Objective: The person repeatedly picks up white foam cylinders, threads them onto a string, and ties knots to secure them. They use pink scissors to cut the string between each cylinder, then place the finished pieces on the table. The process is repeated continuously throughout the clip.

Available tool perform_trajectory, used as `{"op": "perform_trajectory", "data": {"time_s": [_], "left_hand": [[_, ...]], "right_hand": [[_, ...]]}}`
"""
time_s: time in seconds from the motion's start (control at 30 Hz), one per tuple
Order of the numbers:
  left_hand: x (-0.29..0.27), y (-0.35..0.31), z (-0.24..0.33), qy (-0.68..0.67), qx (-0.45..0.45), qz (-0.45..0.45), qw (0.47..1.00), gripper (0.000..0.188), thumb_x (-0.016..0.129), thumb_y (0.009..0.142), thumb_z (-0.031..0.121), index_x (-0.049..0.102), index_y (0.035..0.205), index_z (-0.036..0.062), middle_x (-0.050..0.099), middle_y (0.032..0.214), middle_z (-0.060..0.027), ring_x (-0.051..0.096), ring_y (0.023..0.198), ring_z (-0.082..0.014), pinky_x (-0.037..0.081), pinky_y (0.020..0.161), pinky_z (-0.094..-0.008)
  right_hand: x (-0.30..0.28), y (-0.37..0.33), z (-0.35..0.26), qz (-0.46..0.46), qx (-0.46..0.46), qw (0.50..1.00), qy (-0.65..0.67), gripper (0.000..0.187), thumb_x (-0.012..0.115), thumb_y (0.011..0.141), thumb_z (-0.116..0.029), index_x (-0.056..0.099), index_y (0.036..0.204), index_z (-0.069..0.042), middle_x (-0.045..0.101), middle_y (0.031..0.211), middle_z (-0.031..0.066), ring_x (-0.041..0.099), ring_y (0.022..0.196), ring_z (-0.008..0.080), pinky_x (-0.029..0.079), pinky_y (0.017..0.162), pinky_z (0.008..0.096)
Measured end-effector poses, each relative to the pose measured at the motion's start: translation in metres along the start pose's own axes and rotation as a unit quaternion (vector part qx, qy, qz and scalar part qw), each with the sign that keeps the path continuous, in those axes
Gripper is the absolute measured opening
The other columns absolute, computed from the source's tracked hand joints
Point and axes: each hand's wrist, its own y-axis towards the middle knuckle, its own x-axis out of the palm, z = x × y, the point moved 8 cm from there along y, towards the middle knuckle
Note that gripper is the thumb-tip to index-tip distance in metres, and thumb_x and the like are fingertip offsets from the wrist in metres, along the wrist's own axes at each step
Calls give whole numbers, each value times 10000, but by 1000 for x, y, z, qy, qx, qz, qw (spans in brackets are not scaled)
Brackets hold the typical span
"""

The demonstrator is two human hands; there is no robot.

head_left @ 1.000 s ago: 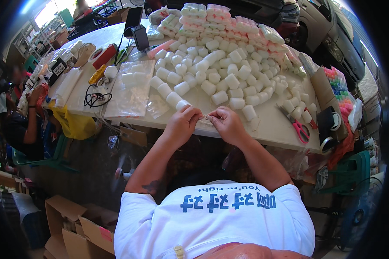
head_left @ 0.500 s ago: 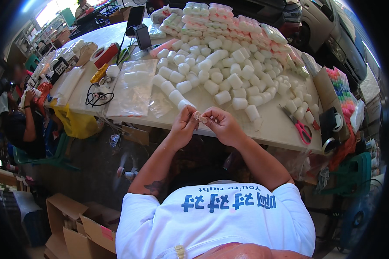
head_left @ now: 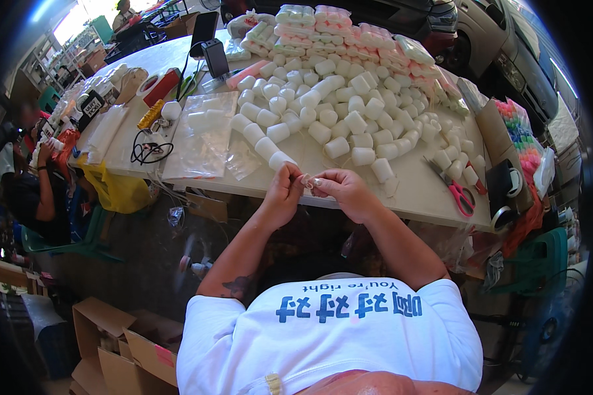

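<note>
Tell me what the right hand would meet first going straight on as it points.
Likely the left hand, just past the small pale item the right hand apparently pinches; depth is unclear.

Bare tabletop leaves passage between the scissors and the white cylinders, which block the middle.

- The place looked like a small workshop, garage-like in setting;
- a long white table bore heaped white cylinders and stacked clear packs;
- pink-handled scissors and a tape roll lay on it;
- an open cardboard box stood low at the person's left;
- a co-worker sat at the left;
- a grey vehicle stood beyond the table.
</note>
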Motion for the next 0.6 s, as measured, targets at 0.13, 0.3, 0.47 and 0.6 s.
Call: {"op": "perform_trajectory", "data": {"time_s": [0.13, 0.3, 0.47, 0.6], "left_hand": [[0, 0, 6, 10, 15, 7, 1000, 74, 498, 976, 43, 430, 965, 70, 455, 814, -8, 432, 681, -71, 389, 618, -223], [-3, -1, 12, 34, 41, 51, 997, 115, 542, 942, 12, 439, 919, 57, 456, 812, -25, 425, 706, -100, 388, 642, -245], [-5, -2, 12, 53, 66, 81, 993, 152, 593, 905, 3, 450, 870, 39, 471, 768, -65, 451, 691, -149, 400, 636, -288], [-5, -4, 13, 92, 103, 99, 985, 167, 603, 906, 17, 453, 834, 37, 478, 766, -72, 447, 667, -159, 394, 611, -289]], "right_hand": [[-3, -2, 4, -34, 17, 998, 40, 231, 657, 895, -122, 650, 1080, 17, 656, 946, 32, 584, 845, 87, 478, 795, 244], [-5, 1, 5, -10, -8, 1000, -23, 213, 651, 900, -101, 652, 1083, 9, 655, 941, 16, 568, 811, 63, 470, 764, 220], [-2, 2, 2, 26, -48, 995, -87, 167, 629, 915, -100, 663, 1033, 13, 659, 932, 16, 565, 799, 60, 464, 734, 215], [-3, -5, -15, 95, -150, 954, -243, 152, 636, 877, -105, 662, 959, 19, 646, 870, 65, 604, 826, 151, 490, 746, 277]]}}
